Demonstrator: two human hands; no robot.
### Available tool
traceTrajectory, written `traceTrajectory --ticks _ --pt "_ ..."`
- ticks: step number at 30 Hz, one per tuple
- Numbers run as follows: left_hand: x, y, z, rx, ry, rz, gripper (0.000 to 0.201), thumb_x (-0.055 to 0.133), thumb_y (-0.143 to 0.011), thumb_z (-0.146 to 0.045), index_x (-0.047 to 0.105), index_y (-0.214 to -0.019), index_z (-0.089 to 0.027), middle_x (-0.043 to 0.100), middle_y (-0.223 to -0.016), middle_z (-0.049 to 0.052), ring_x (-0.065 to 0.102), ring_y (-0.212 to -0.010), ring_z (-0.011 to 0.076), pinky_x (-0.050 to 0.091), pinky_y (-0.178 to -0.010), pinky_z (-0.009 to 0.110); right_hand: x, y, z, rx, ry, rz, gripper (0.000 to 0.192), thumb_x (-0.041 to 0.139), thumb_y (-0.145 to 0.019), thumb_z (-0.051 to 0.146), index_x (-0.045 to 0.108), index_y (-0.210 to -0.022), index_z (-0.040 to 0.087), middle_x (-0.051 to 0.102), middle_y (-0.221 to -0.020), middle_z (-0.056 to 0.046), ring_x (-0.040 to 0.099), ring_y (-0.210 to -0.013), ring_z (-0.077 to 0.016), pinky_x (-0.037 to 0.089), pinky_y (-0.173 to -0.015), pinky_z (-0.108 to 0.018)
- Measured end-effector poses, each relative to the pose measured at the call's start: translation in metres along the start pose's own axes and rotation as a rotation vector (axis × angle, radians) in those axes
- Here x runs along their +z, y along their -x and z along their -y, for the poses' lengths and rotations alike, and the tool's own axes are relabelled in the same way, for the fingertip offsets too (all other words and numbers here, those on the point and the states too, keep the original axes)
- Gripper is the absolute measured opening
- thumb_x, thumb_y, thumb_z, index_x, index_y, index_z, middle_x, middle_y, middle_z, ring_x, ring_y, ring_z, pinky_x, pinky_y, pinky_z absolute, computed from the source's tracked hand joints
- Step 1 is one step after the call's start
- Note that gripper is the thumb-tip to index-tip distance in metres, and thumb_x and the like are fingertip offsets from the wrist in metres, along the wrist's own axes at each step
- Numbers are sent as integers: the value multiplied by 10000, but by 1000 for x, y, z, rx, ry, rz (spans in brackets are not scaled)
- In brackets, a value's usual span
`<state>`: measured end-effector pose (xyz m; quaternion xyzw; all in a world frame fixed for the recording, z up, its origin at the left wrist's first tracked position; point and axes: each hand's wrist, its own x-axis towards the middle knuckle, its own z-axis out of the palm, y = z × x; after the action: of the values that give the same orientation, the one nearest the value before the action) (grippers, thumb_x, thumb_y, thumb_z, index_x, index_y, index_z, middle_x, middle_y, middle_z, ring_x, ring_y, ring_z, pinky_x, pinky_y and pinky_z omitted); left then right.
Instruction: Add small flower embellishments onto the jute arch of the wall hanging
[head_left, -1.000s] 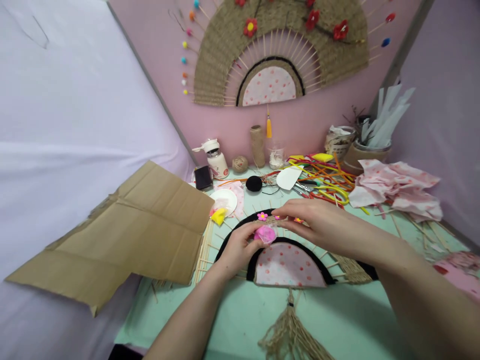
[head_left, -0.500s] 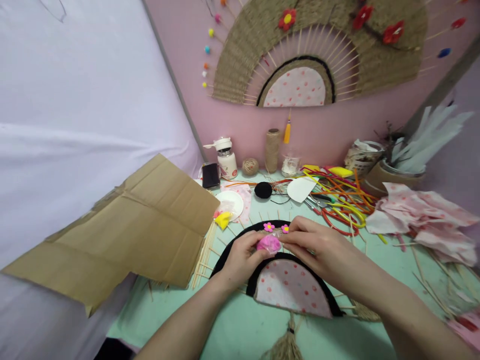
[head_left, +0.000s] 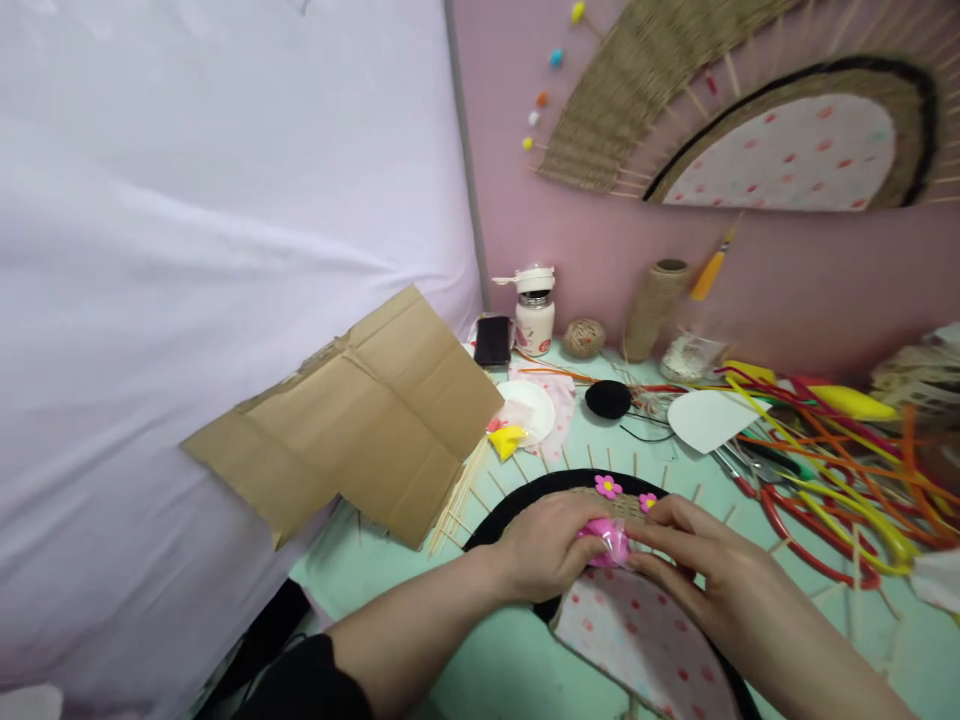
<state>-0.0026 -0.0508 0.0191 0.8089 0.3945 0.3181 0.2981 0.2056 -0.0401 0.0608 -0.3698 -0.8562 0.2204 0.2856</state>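
Cardboard sheet (head_left: 360,415) leans at the table's left, against the white cloth. On the mint table (head_left: 390,560) lies a half-round fan frame (head_left: 637,640) w/ black rim, dotted pink fabric centre, skewers radiating out. Both forearms come in from bottom, meeting over the frame's top. Left hand (head_left: 544,545) lies knuckles up, fingers curled, pinching a small pink bag (head_left: 606,541). Right hand (head_left: 701,575) is curled too, fingertips closed on the same bag from the other side. Two pink flowers (head_left: 607,487) sit just beyond, on the frame's jute band.
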Motion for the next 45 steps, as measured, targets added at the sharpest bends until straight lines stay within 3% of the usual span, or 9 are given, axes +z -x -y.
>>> traceTrajectory --ticks 8,14,20,26,31,34,38,42,45 --pt "1 0 12 66 14 32 356 388 -977 -402 602 -1163 -187 684 -1198 135 628 -1137 236 464 -994 365 10 1 -2 -8 66 51 159 553 -930 276 709 -963 268 681 -974 -61 689 -847 -203 599 -718 -326" --pt "0 1 10 62 40 33 392 359 -988 -446 645 -1089 -198 706 -1075 119 636 -1078 231 461 -963 358 7 -1 11 -31 151 20 185 524 -937 272 706 -952 242 665 -902 -60 672 -776 -183 580 -671 -297" --pt "-1 2 8 102 152 -27 542 286 -990 -536 671 -988 -154 701 -944 123 638 -903 224 479 -860 350 -10 1 29 28 153 55 215 526 -963 288 715 -1044 226 673 -1013 -81 670 -907 -203 577 -786 -346" --pt "-2 -1 7 -185 513 -68 404 468 -956 -499 682 -1090 -185 701 -1085 83 635 -1000 217 475 -905 328 -30 2 41 9 170 -5 249 518 -971 240 666 -1171 227 661 -1023 -82 652 -926 -195 550 -795 -335" --pt "-2 -3 4 -413 979 80 512 491 -906 -613 564 -1161 -174 663 -740 31 580 -549 131 461 -546 255 -37 5 43 -17 216 -67 225 502 -976 233 683 -1106 202 663 -977 -87 649 -850 -180 532 -719 -307" --pt "-2 -4 0 -482 1174 142 574 579 -828 -660 526 -1131 -176 622 -734 25 570 -564 121 382 -454 203 -39 6 45 -38 232 -77 224 504 -974 240 684 -1101 197 674 -984 -87 652 -864 -184 534 -728 -315" --pt "-5 -6 -4 -445 1096 153 541 824 -674 -451 553 -1053 -175 590 -808 -10 503 -572 56 369 -485 174 -52 11 50 -44 284 -133 187 536 -969 253 679 -1077 200 686 -994 -77 658 -879 -180 530 -742 -307" --pt "-9 -9 -5 -467 925 82 326 747 -749 -345 605 -956 -137 637 -858 19 454 -512 22 335 -471 178 -71 19 56 -32 353 -265 146 574 -949 241 686 -1042 226 708 -983 -68 677 -876 -189 539 -747 -312" --pt "-11 -10 -6 -482 856 71 310 719 -757 -334 642 -968 -120 646 -806 24 451 -500 30 330 -474 186 -79 25 60 -20 374 -315 152 584 -939 232 690 -1047 251 717 -990 -59 685 -879 -199 549 -752 -327"
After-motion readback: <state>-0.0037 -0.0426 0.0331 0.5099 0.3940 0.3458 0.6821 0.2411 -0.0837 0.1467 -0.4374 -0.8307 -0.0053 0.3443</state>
